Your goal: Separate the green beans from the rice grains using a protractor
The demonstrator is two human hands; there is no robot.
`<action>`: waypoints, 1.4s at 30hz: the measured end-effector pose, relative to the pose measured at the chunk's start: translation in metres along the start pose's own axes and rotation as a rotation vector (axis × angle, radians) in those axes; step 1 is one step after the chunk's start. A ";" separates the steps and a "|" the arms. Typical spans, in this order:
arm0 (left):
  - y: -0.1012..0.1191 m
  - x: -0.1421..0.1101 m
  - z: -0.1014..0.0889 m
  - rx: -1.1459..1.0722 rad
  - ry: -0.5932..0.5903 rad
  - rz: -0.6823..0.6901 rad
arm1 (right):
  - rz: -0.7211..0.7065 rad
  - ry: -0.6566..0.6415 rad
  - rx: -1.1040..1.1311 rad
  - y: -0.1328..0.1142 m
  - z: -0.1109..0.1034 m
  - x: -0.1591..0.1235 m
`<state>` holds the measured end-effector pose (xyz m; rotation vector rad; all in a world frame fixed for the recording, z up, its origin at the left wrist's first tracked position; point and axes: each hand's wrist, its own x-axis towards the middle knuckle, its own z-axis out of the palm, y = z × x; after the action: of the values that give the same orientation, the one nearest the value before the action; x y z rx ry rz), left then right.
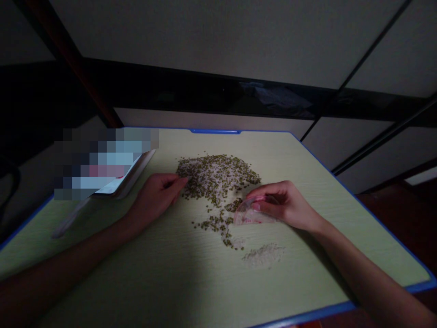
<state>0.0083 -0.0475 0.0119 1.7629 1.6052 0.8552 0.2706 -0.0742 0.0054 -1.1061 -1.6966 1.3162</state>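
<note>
A heap of green beans mixed with pale grains (218,175), like mung beans and rice, lies in the middle of the table. At its left edge, my left hand (162,193) rests with thumb and fingers pinched together; anything between the fingertips is hidden. My right hand (285,205) grips a clear protractor (246,216) with pink markings, tilted near the heap's lower right. A smaller scatter of green beans (216,223) trails toward me, left of the protractor. Closer to me, a small patch of pale grains (264,255) lies apart from the beans.
The pale table (164,287) has a blue rim and a blue handle (215,131) at its far edge. A lit screen (112,184), partly pixelated, leans on a stand at the left, with a pale strip (70,221) below it. Cabinet panels (211,36) stand behind.
</note>
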 end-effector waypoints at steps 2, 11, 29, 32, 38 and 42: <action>0.000 0.000 0.000 -0.004 0.002 0.001 | 0.004 -0.008 0.002 0.001 0.001 0.000; 0.002 -0.001 0.000 0.008 0.003 -0.024 | -0.006 0.088 -0.056 -0.001 -0.004 0.000; -0.003 0.001 0.001 0.032 -0.002 -0.006 | -0.023 -0.021 0.031 0.003 -0.001 0.002; -0.004 0.001 0.001 0.032 -0.005 -0.007 | -0.029 -0.027 0.040 0.003 0.000 0.002; -0.003 0.000 0.000 0.023 -0.009 -0.012 | 0.014 0.021 0.004 0.000 0.001 0.002; -0.001 -0.001 0.000 0.022 -0.004 -0.013 | 0.008 0.038 0.012 0.000 0.002 0.002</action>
<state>0.0077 -0.0480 0.0108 1.7662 1.6280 0.8303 0.2683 -0.0730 0.0052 -1.1256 -1.6559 1.3004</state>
